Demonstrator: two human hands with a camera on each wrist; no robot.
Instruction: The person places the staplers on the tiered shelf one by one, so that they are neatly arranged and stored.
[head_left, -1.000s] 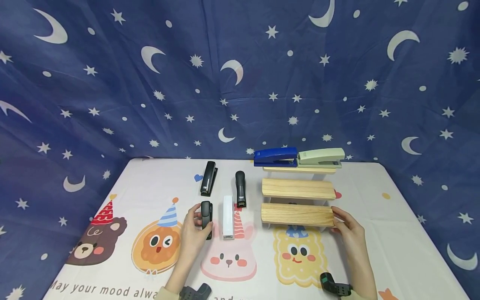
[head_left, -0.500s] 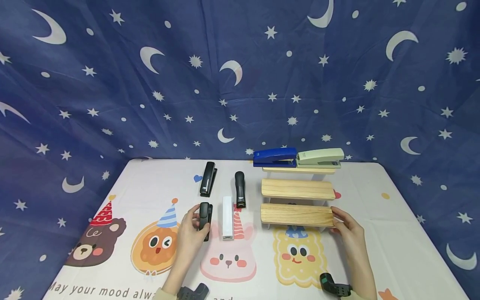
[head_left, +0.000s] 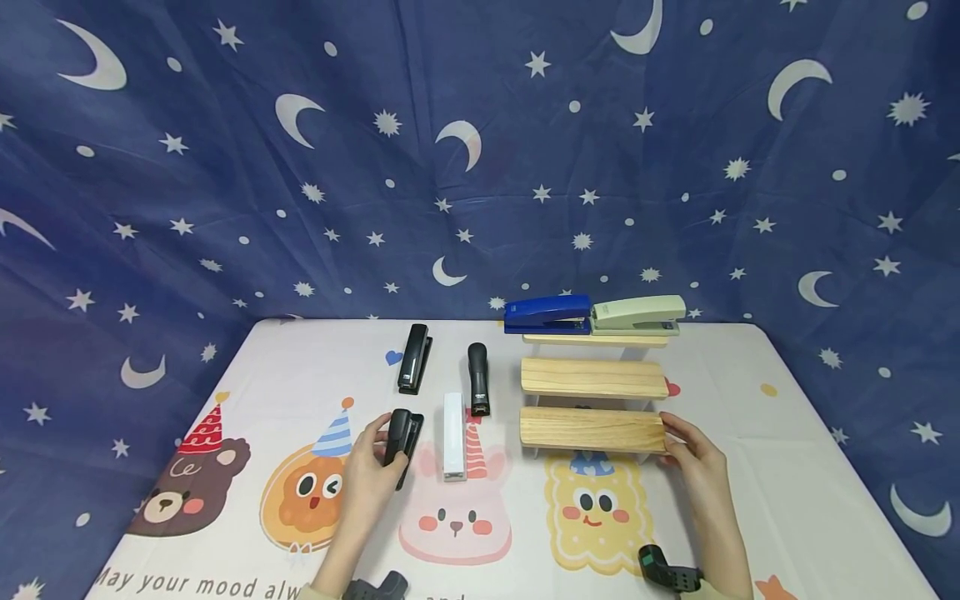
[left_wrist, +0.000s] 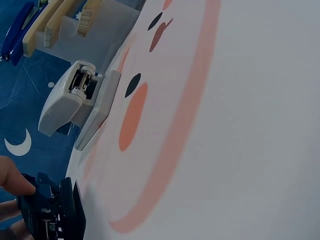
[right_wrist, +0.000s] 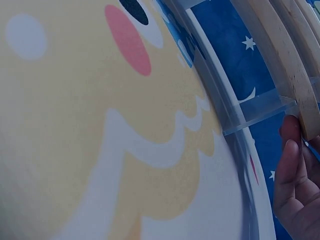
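Observation:
My left hand [head_left: 369,468] grips a small black stapler [head_left: 403,436] by its sides, thumb on the near side, low over the cloth. In the left wrist view that stapler [left_wrist: 52,212] shows its end, with fingertips on its top. To its right a white stapler [head_left: 453,437] lies lengthwise. My right hand [head_left: 699,462] holds the right end of the lowest board [head_left: 588,429] of a three-step wooden rack, and the right wrist view shows its thumb and fingers around the board's end [right_wrist: 305,100].
Behind lie two more black staplers, one glossy [head_left: 415,360] and one with a rounded top [head_left: 478,379]. On the rack's top step sit a blue stapler [head_left: 546,314] and a pale green stapler [head_left: 637,312]. A cartoon-printed white cloth [head_left: 787,500] covers the table, with a starry blue curtain [head_left: 375,167] behind.
My left hand has shifted slightly left and toward the near edge with the black stapler, which now lies at more of a slant. The right hand keeps its hold on the rack.

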